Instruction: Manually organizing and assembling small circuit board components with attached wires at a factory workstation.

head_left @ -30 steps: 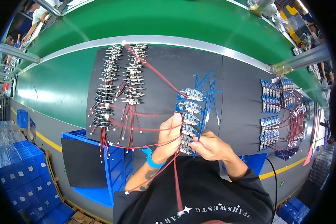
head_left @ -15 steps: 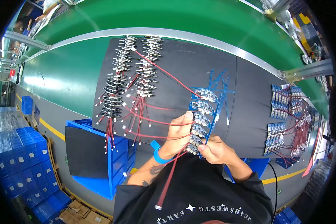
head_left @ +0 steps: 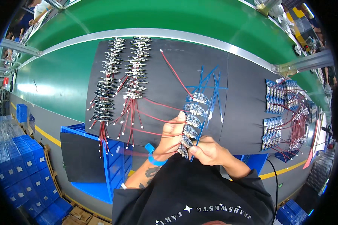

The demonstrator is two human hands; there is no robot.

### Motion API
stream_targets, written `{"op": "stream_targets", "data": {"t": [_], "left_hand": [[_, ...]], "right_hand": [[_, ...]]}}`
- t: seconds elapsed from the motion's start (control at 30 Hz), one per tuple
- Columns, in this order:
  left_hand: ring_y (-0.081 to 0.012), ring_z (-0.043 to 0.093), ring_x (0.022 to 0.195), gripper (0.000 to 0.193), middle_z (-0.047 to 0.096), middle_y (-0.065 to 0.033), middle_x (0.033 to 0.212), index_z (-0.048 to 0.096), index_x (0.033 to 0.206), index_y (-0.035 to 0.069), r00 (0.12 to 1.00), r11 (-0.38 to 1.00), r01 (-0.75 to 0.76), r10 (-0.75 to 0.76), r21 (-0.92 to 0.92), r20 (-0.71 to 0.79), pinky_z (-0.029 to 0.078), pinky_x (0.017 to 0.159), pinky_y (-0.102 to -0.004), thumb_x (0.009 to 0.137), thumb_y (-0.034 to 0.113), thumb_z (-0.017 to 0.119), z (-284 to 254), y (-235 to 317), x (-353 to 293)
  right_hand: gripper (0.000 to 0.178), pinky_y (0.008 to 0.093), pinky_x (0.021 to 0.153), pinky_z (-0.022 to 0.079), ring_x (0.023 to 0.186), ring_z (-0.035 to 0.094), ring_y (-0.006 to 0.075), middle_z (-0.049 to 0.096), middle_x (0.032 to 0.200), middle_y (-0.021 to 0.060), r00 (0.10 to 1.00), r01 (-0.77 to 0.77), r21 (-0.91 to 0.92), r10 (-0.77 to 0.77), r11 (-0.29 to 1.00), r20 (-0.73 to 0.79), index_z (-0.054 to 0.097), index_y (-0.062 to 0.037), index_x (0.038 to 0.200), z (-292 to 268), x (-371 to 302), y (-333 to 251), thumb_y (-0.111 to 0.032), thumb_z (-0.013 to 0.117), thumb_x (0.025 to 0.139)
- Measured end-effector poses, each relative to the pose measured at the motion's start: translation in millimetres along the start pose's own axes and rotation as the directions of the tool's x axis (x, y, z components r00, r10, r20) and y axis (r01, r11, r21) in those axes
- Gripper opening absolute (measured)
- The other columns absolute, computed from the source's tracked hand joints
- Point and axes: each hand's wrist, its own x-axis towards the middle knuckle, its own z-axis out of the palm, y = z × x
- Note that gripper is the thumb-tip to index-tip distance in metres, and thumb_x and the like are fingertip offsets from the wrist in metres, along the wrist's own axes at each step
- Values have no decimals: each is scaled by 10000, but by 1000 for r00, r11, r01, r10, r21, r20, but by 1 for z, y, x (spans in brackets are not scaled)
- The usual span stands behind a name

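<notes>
In both hands I hold a panel of small circuit boards (head_left: 193,120), several in a slanting row with red wires soldered to them. My left hand (head_left: 171,137), with a blue wristband, is closed on the panel's left edge, its thumb up along the boards. My right hand (head_left: 209,150) pinches the near right end, where a narrow blue edge strip (head_left: 203,129) runs beside the boards. The red wires (head_left: 157,119) fan out leftward, white connectors at their free ends. Fingers under the panel are hidden.
Two rows of dark boards with red wires (head_left: 136,71) stand on the black mat (head_left: 169,78) at left. Loose blue strips (head_left: 215,92) lie beyond the panel. Wired blue boards (head_left: 273,129) lie at right. A blue bin (head_left: 118,161) stands below left.
The whole scene has shifted slightly left. The wires hanging before my shirt have swung left, and the farthest wire's free end has moved right. Both hands keep their hold on the panel.
</notes>
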Motion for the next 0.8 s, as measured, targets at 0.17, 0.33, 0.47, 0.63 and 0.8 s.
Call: {"op": "stream_targets", "data": {"t": [0.17, 0.33, 0.47, 0.63, 0.8], "left_hand": [[-56, 556, 546, 397, 632, -23, 728, 637, 1014, 11, 970, 893, -228, 242, 388, 13, 433, 456, -219, 1042, 366, 463, 5, 8, -5], [-45, 505, 497, 434, 604, -3, 671, 638, 979, 18, 1000, 954, 2, -2, 299, 0, 380, 423, -206, 1042, 402, 446, -2, 20, -5], [-56, 504, 448, 446, 591, -7, 635, 626, 914, 29, 999, 977, 10, -21, 213, 49, 377, 384, -212, 1038, 417, 445, -8, 17, -1], [-93, 534, 440, 468, 592, -33, 635, 614, 891, 14, 994, 998, 33, -27, -61, 108, 413, 375, -218, 1027, 435, 461, -19, 5, 2], [-149, 517, 368, 470, 586, -71, 611, 613, 899, -5, 999, 990, -5, -2, 142, 46, 391, 309, -248, 1030, 418, 454, -24, 9, 2]], "right_hand": [[324, 332, 450, 432, 465, 577, 167, 543, 544, 84, 953, -208, -19, 198, 978, -230, 570, 5, 737, -17, 14, -3, -192, 558, 994], [406, 292, 437, 443, 448, 567, 144, 578, 568, 49, 971, -148, 134, 170, 980, -169, 545, -1, 737, -21, 15, 3, -236, 435, 1050], [448, 284, 433, 444, 445, 554, 132, 586, 590, 48, 981, -95, 218, 129, 971, -148, 547, -20, 745, -18, 15, 13, -285, 379, 1065], [516, 257, 466, 418, 483, 498, 108, 579, 615, 49, 973, -151, 464, 213, 873, -84, 551, -41, 710, -12, 19, 19, -330, 331, 1077], [628, 250, 466, 386, 489, 493, 110, 569, 606, 62, 985, -132, 374, 164, 918, -54, 547, -32, 626, -25, 28, 26, -385, 289, 1078]]}}
